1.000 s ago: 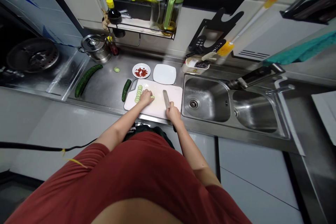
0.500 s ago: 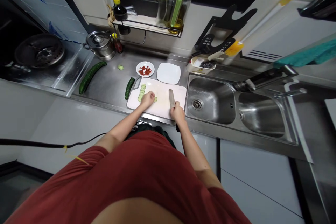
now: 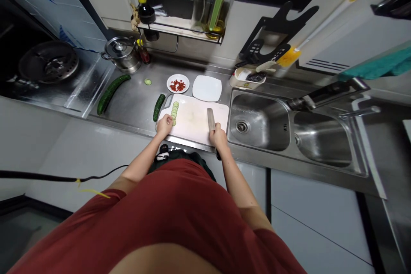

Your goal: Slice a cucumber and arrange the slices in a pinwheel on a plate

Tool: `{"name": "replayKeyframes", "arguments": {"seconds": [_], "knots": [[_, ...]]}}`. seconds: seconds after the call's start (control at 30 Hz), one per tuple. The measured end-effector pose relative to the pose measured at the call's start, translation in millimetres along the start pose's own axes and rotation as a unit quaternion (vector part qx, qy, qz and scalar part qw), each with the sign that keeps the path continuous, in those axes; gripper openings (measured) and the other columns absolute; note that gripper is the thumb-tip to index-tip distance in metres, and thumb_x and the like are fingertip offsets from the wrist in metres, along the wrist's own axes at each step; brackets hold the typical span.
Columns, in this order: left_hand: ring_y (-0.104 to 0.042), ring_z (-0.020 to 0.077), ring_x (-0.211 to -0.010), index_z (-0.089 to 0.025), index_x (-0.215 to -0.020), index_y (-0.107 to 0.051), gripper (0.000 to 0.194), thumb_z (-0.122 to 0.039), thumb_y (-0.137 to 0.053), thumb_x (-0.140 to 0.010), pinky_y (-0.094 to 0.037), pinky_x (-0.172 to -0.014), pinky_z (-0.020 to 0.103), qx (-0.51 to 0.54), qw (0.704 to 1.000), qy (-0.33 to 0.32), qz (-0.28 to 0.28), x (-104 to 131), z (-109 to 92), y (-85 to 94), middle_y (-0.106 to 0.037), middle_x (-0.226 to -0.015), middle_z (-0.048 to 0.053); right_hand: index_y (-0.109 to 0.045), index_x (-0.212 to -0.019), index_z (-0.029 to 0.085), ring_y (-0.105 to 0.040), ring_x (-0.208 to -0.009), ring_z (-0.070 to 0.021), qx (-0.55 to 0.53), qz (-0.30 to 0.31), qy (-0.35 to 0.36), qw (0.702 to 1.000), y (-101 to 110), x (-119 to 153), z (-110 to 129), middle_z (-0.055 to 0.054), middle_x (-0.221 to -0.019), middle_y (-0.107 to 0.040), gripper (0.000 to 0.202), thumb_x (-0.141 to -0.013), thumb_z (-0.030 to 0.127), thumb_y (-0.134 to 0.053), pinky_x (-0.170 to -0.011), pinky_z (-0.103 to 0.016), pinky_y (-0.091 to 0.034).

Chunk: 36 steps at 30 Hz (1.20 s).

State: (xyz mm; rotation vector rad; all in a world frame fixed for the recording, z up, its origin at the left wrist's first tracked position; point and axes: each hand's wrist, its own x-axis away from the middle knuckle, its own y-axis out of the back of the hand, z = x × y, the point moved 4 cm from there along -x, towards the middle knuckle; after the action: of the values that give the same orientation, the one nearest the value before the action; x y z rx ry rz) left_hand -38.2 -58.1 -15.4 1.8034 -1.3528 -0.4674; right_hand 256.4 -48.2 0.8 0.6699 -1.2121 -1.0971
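Observation:
A white cutting board (image 3: 195, 124) lies on the counter with a row of overlapping cucumber slices (image 3: 175, 109) near its left side. My left hand (image 3: 165, 125) is at the near end of this row, fingers curled and pinched on a cucumber slice (image 3: 174, 123). The fingers partly hide that end. My right hand (image 3: 218, 137) grips a kitchen knife (image 3: 210, 118) by its dark handle; its blade points away from me over the right part of the board. Left of the board lies a shorter cucumber piece (image 3: 159, 107).
Behind the board stand a plate of chopped red pieces (image 3: 169, 83) and a white square plate (image 3: 207, 88). A whole cucumber (image 3: 111, 94), a cucumber end (image 3: 147, 81) and a lidded pot (image 3: 123, 55) are farther left. The double sink (image 3: 260, 122) borders the board's right.
My left hand has moved left, from mid-board to the row's near end. The loose slice beside it is gone from that spot, and the row reaches nearer. My right hand stays with the knife.

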Motion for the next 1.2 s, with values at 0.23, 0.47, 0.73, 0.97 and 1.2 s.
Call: {"name": "replayKeyframes", "arguments": {"seconds": [0.23,0.47,0.73,0.97,1.2], "knots": [[-0.062,0.0173,-0.082,-0.027,-0.095,-0.061,0.013,-0.026,-0.055,-0.083,-0.041,-0.073,0.025,-0.058,0.998,0.019,0.009,-3,6,6.2,-0.07,-0.089,-0.001,-0.042,-0.128,0.013,-0.061,-0.088,-0.0244,-0.03,-0.009,-0.011,0.999,-2,-2,-5,-0.015,-0.097,-0.066,0.036,-0.094,0.023,-0.037,-0.075,-0.031,-0.041],[-0.063,0.0204,-0.09,-0.028,-0.098,-0.062,0.019,-0.021,-0.049,-0.086,-0.041,-0.076,0.028,-0.101,0.995,0.011,0.005,2,2,10.2,-0.071,-0.093,0.003,-0.043,-0.128,0.013,-0.062,-0.088,-0.0237,-0.114,-0.05,-0.04,0.991,0,-8,-22,-0.012,-0.096,-0.069,0.04,-0.09,0.022,-0.037,-0.076,-0.028,-0.043],[-0.061,0.0201,-0.095,-0.026,-0.099,-0.064,0.019,-0.02,-0.05,-0.085,-0.043,-0.08,0.028,-0.115,0.993,-0.011,0.0,3,-1,11.9,-0.069,-0.098,0.005,-0.04,-0.133,0.011,-0.059,-0.104,-0.0245,-0.125,-0.081,-0.077,0.986,1,-18,-32,-0.015,-0.115,-0.064,0.046,-0.089,0.024,-0.037,-0.087,-0.03,-0.042],[-0.06,0.0193,-0.098,-0.025,-0.098,-0.062,0.017,-0.024,-0.052,-0.084,-0.042,-0.084,0.028,-0.105,0.994,-0.018,-0.028,0,-8,10.8,-0.068,-0.098,0.003,-0.033,-0.141,0.011,-0.056,-0.113,-0.0267,-0.058,-0.095,-0.093,0.989,-1,-18,-37,-0.019,-0.128,-0.056,0.054,-0.093,0.031,-0.045,-0.094,-0.035,-0.041],[-0.06,0.0193,-0.098,-0.024,-0.098,-0.063,0.019,-0.026,-0.048,-0.087,-0.043,-0.084,0.028,-0.046,0.997,-0.056,-0.033,-12,-42,-11.4,-0.068,-0.103,0.004,-0.038,-0.138,0.013,-0.061,-0.106,-0.028,-0.012,-0.057,-0.118,0.991,5,-20,-29,-0.018,-0.12,-0.059,0.048,-0.095,0.034,-0.046,-0.088,-0.039,-0.046]]}}
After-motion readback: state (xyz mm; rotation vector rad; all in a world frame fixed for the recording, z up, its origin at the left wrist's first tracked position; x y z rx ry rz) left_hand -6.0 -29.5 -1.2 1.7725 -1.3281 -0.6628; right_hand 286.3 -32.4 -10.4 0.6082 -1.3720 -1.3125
